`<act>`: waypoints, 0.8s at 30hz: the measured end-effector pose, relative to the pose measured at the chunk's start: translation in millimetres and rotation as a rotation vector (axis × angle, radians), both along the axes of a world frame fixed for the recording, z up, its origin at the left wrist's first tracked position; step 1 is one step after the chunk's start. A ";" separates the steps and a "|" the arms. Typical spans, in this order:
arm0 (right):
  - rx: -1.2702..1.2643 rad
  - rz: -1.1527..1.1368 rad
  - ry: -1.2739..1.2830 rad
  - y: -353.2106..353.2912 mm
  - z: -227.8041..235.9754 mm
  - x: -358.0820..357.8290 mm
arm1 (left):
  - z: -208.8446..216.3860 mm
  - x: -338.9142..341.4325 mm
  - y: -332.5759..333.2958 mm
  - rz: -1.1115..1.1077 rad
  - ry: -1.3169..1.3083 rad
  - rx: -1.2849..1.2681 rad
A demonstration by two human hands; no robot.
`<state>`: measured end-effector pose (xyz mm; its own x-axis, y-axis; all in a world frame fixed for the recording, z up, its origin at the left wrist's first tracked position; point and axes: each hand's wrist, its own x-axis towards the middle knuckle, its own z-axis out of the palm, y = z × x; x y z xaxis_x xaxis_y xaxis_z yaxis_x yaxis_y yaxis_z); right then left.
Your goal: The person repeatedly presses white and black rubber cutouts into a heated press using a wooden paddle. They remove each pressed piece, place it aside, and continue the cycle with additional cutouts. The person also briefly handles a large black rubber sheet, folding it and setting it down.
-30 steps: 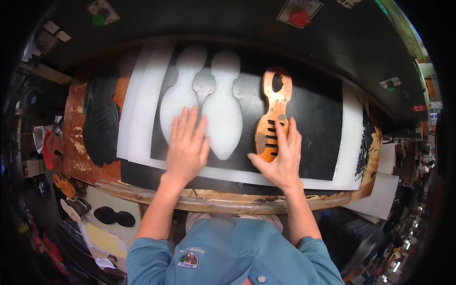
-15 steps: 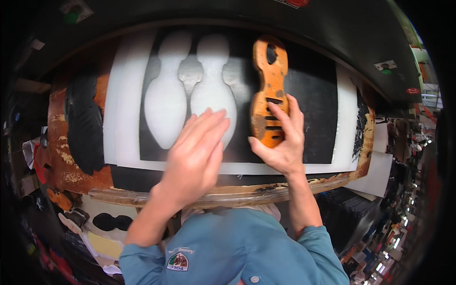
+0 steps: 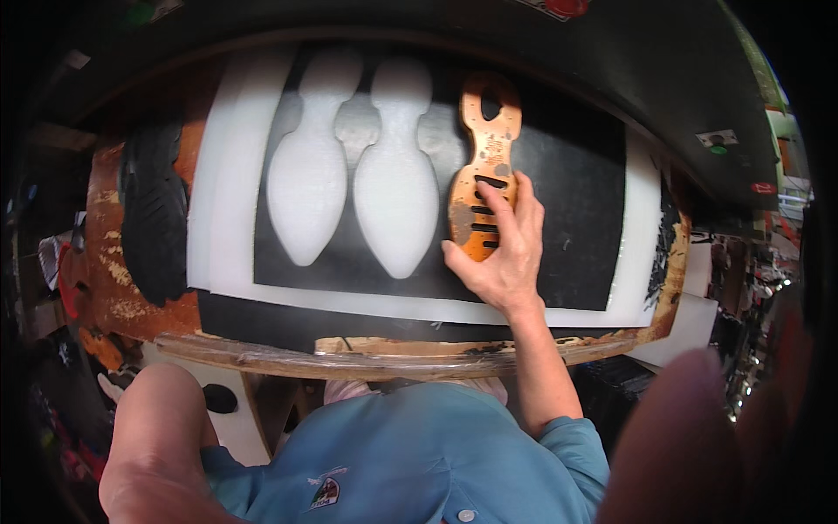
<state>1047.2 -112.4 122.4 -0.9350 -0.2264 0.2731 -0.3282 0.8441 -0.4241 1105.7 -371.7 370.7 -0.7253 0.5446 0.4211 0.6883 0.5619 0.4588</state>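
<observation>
My right hand [image 3: 506,249] grips the lower half of an orange, sole-shaped cutting die [image 3: 496,150]. The thumb lies at its left edge, a finger rests by the slots and others curl over the right edge. The die has an oval hole at its far end and rests on a black sheet [image 3: 576,218]. Left of it, two white sole-shaped areas [image 3: 307,188] show within the sheet. My left arm is raised toward the camera at lower left. Large blurred fingers [image 3: 676,432], apparently my left hand's, show at lower right; their grip cannot be made out.
Under the black sheet lies a white board [image 3: 229,192] on a worn brown table. Black scraps [image 3: 153,214] are piled at the left. A dark machine beam [image 3: 367,19] with green and red buttons spans the far side. A wooden rail [image 3: 262,356] edges the near side.
My left hand has left the white shapes and come up close to the camera. My right hand has shifted slightly left and nearer with the die.
</observation>
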 end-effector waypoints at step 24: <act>-0.067 0.000 -0.001 1.1 -6.0 -2.0 | 7.8 -4.5 -2.9 0.050 0.060 -0.023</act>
